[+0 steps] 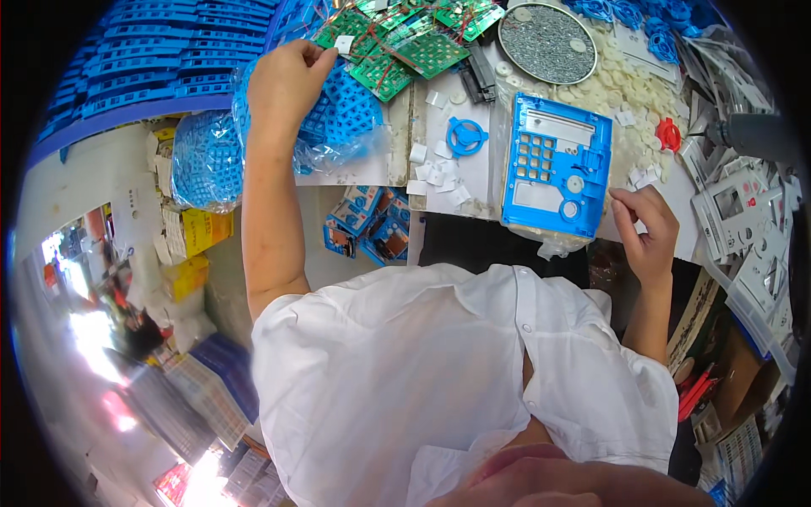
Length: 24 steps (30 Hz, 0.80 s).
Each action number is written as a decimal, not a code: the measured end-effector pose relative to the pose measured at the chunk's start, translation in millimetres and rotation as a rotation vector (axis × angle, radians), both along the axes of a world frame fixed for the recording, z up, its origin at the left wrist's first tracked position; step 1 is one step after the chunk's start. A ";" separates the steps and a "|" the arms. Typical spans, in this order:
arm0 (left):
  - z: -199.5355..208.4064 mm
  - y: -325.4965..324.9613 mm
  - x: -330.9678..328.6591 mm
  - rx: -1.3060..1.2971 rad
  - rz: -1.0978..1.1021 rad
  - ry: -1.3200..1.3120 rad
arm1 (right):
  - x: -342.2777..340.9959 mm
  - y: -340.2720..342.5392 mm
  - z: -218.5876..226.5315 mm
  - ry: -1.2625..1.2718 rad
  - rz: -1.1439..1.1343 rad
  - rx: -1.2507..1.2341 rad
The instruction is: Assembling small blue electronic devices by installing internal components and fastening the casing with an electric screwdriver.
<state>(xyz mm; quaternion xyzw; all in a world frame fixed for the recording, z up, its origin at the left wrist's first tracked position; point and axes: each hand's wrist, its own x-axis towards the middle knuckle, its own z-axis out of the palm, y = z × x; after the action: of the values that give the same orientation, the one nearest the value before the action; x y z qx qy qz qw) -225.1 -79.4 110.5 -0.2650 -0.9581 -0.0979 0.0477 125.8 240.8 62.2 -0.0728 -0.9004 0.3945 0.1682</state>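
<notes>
My left hand (290, 78) reaches to the far side of the bench, its fingers pinched together. A small white square piece (344, 45) shows at its fingertips, in front of the green circuit boards (384, 74) with red wires. A blue plastic housing (573, 139) with a keypad grid and round holes lies in front of me. Close to the housing's right edge is my right hand (649, 226), its fingers loosely bent, thumb and forefinger apart, nothing visible between them. Loose white squares (436, 176) and a blue ring-shaped part (466, 137) lie left of the housing.
Blue housings (152, 63) are stacked at the far left, beside clear bags of blue keypad parts (205, 156). A round tray (547, 44) of small metal parts stands at the back, near scattered cream discs (629, 110) and a red part (668, 134). White panels (743, 207) are piled right.
</notes>
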 end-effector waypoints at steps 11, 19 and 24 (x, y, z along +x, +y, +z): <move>-36.7 67.8 7.4 -0.003 -0.775 0.258 | -14.8 -6.3 13.9 0.081 0.124 0.047; -14.4 49.1 -11.4 0.011 -0.640 -0.064 | 0.6 3.2 0.9 0.041 0.051 0.011; 2.2 27.8 31.8 -0.202 -0.192 -0.002 | 0.7 3.3 -1.4 0.046 0.044 0.011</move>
<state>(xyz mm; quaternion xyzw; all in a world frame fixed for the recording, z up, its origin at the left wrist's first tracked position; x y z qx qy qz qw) -193.2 -51.6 112.7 -0.3589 -0.9333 -0.0054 0.0101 126.6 244.2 60.8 -0.0430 -0.8998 0.3949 0.1806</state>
